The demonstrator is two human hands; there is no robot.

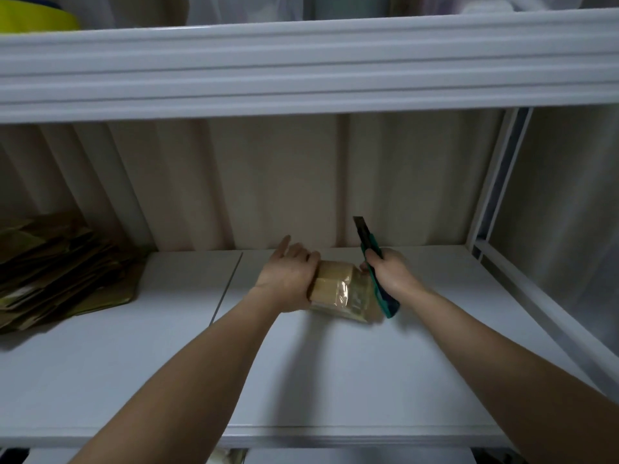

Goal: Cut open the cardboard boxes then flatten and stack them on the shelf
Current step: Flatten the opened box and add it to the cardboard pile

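Note:
A small brown cardboard box point(338, 289) with clear tape on it sits on the white shelf point(335, 380), near the middle. My left hand point(288, 274) grips its left end, the index finger sticking out straight. My right hand point(390, 272) holds a green utility knife point(370, 252) by the handle at the box's right end. The dark blade points up and away, clear of the cardboard. A pile of flattened cardboard boxes point(57, 272) lies at the shelf's far left.
The upper shelf's white beam point(301, 68) runs across overhead. A white upright post point(499, 182) and side rail bound the shelf on the right. A pale curtain-like sheet hangs behind the shelf.

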